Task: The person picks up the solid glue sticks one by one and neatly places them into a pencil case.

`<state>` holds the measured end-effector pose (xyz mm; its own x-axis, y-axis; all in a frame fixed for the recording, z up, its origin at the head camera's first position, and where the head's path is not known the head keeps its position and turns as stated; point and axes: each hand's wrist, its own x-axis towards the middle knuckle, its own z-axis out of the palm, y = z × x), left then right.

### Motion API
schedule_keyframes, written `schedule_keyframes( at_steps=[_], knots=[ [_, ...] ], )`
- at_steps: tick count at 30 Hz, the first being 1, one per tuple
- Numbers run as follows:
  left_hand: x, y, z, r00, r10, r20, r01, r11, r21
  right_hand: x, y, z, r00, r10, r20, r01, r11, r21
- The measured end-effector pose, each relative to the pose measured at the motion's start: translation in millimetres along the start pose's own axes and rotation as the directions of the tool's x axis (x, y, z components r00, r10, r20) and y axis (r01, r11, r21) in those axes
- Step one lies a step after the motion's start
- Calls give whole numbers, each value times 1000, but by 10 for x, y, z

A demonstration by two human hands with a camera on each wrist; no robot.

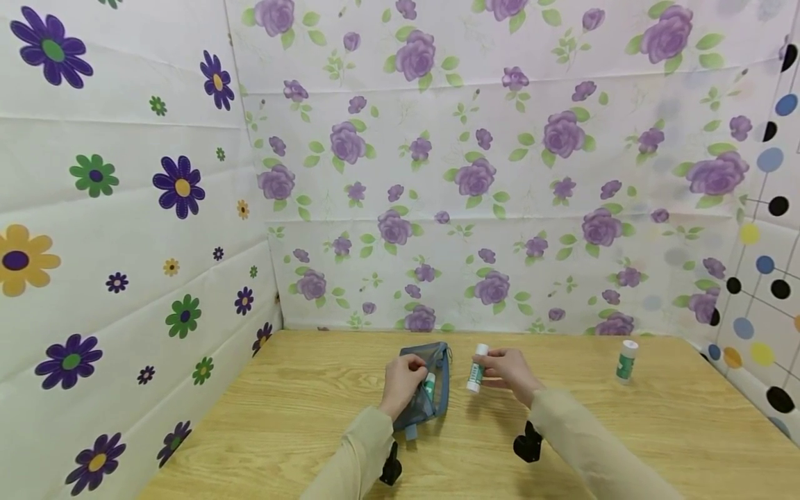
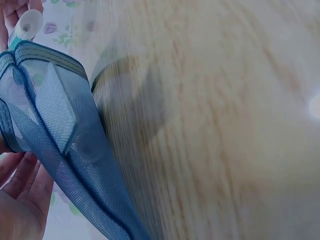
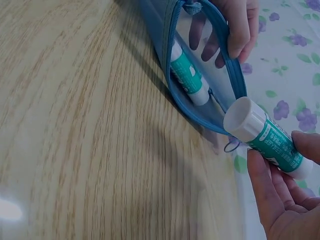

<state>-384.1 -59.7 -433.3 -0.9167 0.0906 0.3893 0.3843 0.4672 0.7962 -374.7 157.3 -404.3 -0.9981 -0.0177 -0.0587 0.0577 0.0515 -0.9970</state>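
A blue mesh zipper pouch (image 1: 443, 392) lies on the table, its zipped mouth spread and facing right. My left hand (image 1: 402, 385) pinches the pouch's edge, and some of its fingers show through the mesh in the right wrist view. Inside lies a glue stick (image 3: 187, 75) with a green label and white ends. My right hand (image 1: 511, 373) holds a second glue stick (image 3: 277, 145) between thumb and fingers, just outside the mouth, one white end pointing toward the opening. A small ring (image 3: 231, 146) hangs at the pouch's rim.
A third glue stick (image 1: 626, 362) stands upright at the right of the wooden table (image 1: 300, 403). Behind the table hangs a floral sheet (image 1: 487, 229), with patterned sheets at both sides. A black device (image 1: 528, 443) sits under the right wrist, another (image 1: 391, 467) under the left.
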Motion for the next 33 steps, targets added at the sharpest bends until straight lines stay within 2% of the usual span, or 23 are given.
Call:
schedule_keyframes(
  at_steps=[18,33],
  knots=[
    [4,0,-2,1000,7,-4,-6,1000,17,21,37,276,1000,28,12,-29,999,35],
    [4,-15,8,999,32,0,-32,999,3,59,74,372,998,62,0,-62,998,26]
  ],
)
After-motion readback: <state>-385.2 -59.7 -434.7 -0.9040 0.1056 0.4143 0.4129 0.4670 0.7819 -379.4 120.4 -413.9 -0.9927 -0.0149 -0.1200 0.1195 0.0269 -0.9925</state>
